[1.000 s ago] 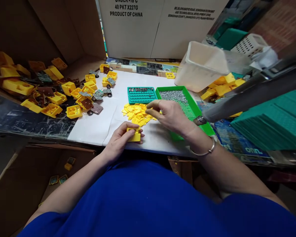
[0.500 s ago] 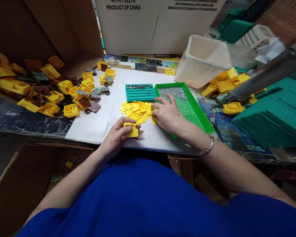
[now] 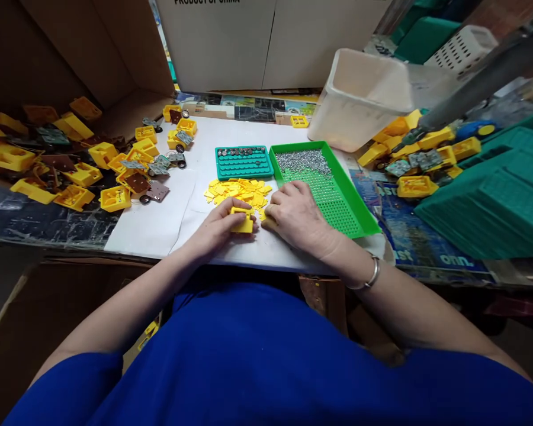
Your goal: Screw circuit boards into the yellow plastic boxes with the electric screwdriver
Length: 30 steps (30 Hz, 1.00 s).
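My left hand (image 3: 217, 229) is wrapped round a small yellow plastic case (image 3: 242, 221), held just above the white work surface. Close by on its right, my right hand (image 3: 298, 214) has thumb and fingers pinched on a small flat yellow plastic piece (image 3: 263, 216), mostly covered by the fingertips. Behind both hands spreads a pile of similar yellow pieces (image 3: 235, 192). Beyond it lies a teal ridged tray (image 3: 244, 168) with small dark round metal parts along its back rows. A green perforated tray (image 3: 344, 220), holding many small silvery screws (image 3: 302, 161), stands behind my right hand.
Yellow cases with circuit boards and wires (image 3: 133, 177) crowd the left side, spilling from a cardboard box (image 3: 115, 53). A translucent bin (image 3: 359, 100) stands back right. An electric screwdriver (image 3: 426, 127) hangs over more yellow cases, beside stacked teal trays (image 3: 488, 195).
My right hand has drawn back from the pile towards my left hand, with a small yellow piece in its fingers. The left hand keeps the case. The view has shifted slightly.
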Tool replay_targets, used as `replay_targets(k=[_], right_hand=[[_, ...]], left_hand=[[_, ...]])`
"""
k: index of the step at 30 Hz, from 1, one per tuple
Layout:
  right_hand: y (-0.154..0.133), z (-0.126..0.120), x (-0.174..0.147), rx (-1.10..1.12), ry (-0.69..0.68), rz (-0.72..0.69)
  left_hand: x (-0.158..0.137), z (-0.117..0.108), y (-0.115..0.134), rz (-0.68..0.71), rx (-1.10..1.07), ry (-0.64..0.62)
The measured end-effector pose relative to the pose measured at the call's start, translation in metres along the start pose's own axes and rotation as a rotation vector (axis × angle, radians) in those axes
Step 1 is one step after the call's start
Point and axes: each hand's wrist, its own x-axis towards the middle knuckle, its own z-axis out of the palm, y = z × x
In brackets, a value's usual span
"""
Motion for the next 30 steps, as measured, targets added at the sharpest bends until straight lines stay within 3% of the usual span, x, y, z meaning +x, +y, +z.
replay_targets(k=[4, 9, 12, 15, 19, 21, 26, 30], right_hand=[[-0.004, -0.002, 0.001, -0.029, -0.052, -0.033], [-0.004, 0.001, -0.003, 0.135, -0.041, -0.031], [-0.003, -0.003, -0.005, 0.443, 0.141, -0.005], [-0.004, -0.01, -0.006, 0.927, 0.286, 0.027], [-0.01, -0.012, -0.006, 1.4, 0.211, 0.149], [-0.015, -0.008, -0.006, 1.385, 0.228, 0.157], [-0.026, -0.003, -0.008, 0.986, 0.485, 0.09], [-0.027, -0.006, -0.011, 0.89, 0.439, 0.007]], left_hand=[[0.008, -0.004, 0.011, 0.013, -0.012, 0.109], [-0.005, -0.006, 0.012, 0.021, -0.067, 0.065], [-0.013, -0.008, 0.01, 0.037, -0.088, 0.049], [-0.018, -0.011, 0.008, 0.026, -0.091, 0.006], [-0.022, -0.012, 0.005, 0.027, -0.118, -0.019], [-0.024, -0.013, 0.003, 0.044, -0.136, -0.014], [-0.027, -0.013, 0.002, 0.071, -0.152, -0.021], [-0.028, -0.012, 0.003, 0.115, -0.165, -0.044]])
